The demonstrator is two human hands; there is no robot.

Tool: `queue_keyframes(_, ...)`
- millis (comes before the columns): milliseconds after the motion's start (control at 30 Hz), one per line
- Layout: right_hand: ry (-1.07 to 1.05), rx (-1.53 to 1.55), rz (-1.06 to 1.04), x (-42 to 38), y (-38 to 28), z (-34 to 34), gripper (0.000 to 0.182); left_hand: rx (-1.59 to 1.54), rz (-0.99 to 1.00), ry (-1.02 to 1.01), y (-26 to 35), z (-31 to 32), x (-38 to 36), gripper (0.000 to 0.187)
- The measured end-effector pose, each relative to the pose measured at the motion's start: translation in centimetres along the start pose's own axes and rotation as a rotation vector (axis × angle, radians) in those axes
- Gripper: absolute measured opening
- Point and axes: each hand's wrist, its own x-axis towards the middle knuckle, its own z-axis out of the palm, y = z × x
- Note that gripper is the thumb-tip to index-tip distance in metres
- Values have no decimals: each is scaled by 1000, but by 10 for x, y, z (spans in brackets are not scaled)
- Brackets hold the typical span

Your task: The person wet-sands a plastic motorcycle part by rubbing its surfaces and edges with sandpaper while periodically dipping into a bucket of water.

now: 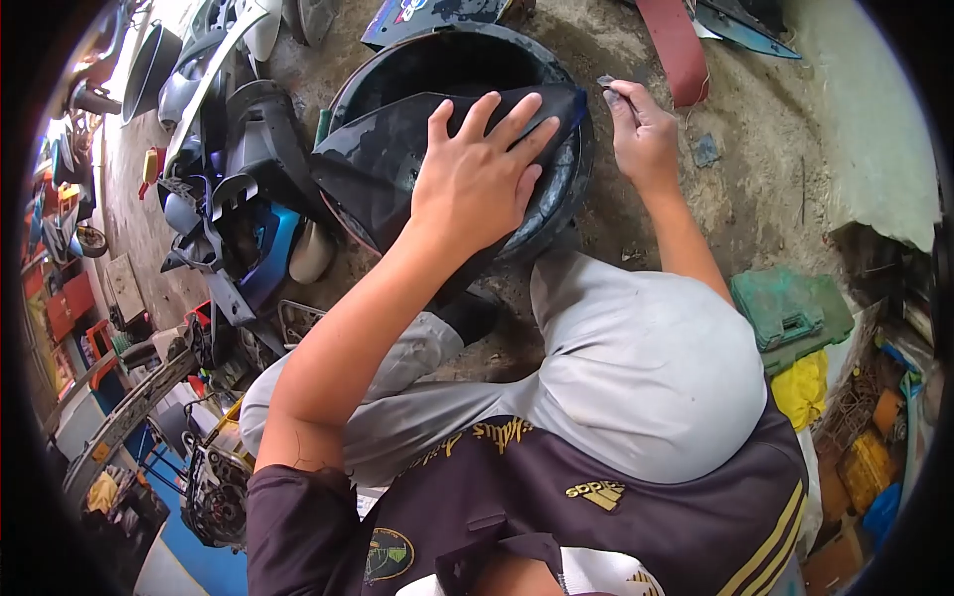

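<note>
My left hand [479, 169] lies with fingers spread on a black plastic motorcycle body panel [383, 149], which looks wet in patches. The panel rests tilted across the rim of a round black tub [571, 189]; the inside of the tub is mostly dark. To the right of the tub, apart from it and the panel, my right hand [644, 137] is closed. A small grey scrap [605, 81] shows between its thumb and fingers, too small for me to tell its kind.
Several motorcycle panels [268, 139] are heaped at the left. A blue-grey scrap [706, 151] and a red strip [678, 55] lie on the dirty floor. A green case [790, 313] and a yellow bag [800, 387] sit at the right. An engine [214, 497] is at lower left.
</note>
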Motion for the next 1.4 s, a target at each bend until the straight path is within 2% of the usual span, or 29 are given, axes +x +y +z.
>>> queue_keyframes(67,14,14,19,4,-9,0,15,2,-6,-2,0,0,1,53)
queue_keyframes(100,-38,-7,-37,7,-5,5,16,1,-7,-7,0,-1,1,54)
queue_keyframes(233,-144,25,4,14,-5,5,17,-3,-9,-13,0,-1,-1,53)
queue_keyframes(367,-60,40,-39,-11,-5,9,16,-2,-12,-3,-1,-2,2,53)
queue_keyframes(467,-55,36,-36,2,-2,11,13,-23,-4,-11,3,0,-3,53)
queue_keyframes(600,23,31,-167,-25,-9,19,13,-24,-13,14,-2,-2,3,54)
queue_keyframes(667,-2,-44,-84,-14,-5,14,14,-36,-11,3,0,-1,0,54)
queue_keyframes(800,-18,-37,-287,-29,-6,16,16,-16,-16,0,0,1,0,53)
queue_keyframes(867,-37,-73,-72,-18,1,10,20,-15,-19,-5,0,1,0,53)
queue_keyframes(1033,-109,-55,-285,-22,2,4,20,-21,-23,-14,1,0,0,53)
queue_keyframes(1267,-87,-112,-224,-18,4,1,23,-23,-27,-7,0,-1,1,53)
queue_keyframes(1400,-121,-70,-353,-27,2,7,21,-25,-23,-18,1,-1,0,53)
